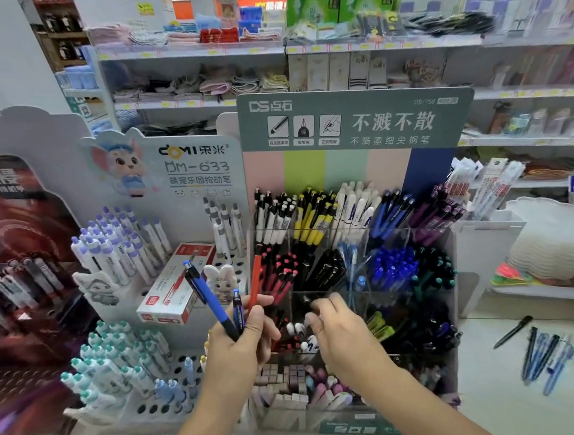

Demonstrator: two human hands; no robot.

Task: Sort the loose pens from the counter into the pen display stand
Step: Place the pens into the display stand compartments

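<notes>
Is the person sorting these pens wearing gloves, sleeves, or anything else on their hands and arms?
No. The left hand and right hand are bare: no gloves, and no rings, watch or bracelet that I can see. Both forearms are uncovered down to the bottom edge of the picture, so no sleeve shows.

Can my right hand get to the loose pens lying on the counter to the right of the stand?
Probably yes. The right hand hovers over the pen display stand holding nothing, and the loose pens lie in the open on the counter to its right, with nothing standing between them.
</notes>
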